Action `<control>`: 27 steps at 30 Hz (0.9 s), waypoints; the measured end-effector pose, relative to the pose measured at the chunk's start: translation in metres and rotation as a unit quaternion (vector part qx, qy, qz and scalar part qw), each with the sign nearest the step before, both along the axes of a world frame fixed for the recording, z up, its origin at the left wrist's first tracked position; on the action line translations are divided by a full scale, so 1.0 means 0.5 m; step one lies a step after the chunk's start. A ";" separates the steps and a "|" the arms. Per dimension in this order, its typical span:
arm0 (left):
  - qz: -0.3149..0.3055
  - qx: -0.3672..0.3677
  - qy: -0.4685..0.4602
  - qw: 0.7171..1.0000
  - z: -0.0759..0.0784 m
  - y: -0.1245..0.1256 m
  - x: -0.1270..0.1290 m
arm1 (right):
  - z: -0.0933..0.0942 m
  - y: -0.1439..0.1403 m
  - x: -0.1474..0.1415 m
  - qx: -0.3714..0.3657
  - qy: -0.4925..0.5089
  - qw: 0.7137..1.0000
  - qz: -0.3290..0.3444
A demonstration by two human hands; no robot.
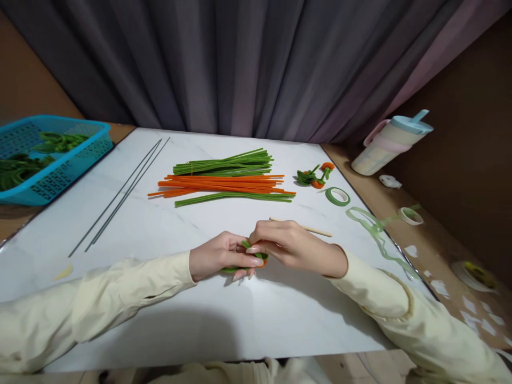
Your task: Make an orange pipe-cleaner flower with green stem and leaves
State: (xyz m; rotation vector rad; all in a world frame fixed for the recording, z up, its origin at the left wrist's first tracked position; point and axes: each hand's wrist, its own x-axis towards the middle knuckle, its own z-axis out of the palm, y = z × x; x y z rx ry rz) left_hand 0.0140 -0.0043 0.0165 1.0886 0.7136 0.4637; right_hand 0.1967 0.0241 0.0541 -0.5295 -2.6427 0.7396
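Note:
Near the middle of the white tabletop, my left hand [218,256] is closed round a small green and orange pipe-cleaner piece [262,257]. A green end sticks out below the left palm. The fingertips of my right hand [294,242] pinch the same piece from above, so most of it is hidden. Just beyond the right hand lies a thin wooden stick [319,232], partly covered by that hand. Farther back are a bundle of green pipe cleaners [228,164], a row of orange pipe cleaners [220,184] and a few loose green pipe cleaners [236,198].
Small orange and green pieces [318,184] lie at the back right beside a green tape roll [337,197]. Loose green tape [374,228] trails over the right edge. A tumbler [388,144] stands beyond. At left are thin wires [124,194] and a blue basket [72,173].

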 end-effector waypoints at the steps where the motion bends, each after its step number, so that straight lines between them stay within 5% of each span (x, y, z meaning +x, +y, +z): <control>1: 0.003 -0.002 -0.005 1.000 0.000 0.000 0.000 | 0.003 0.001 0.002 -0.013 0.004 1.000 -0.005; 7: 0.022 -0.018 -0.050 0.998 -0.003 0.003 -0.004 | 0.035 0.005 0.037 -0.082 0.016 0.996 -0.043; 22: 0.003 -0.045 -0.035 0.998 0.005 0.001 -0.001 | 0.020 -0.004 0.021 -0.022 0.076 0.996 0.047; 27: 0.016 -0.027 -0.030 0.999 0.005 0.001 -0.003 | 0.035 -0.002 0.037 -0.044 0.029 0.998 -0.038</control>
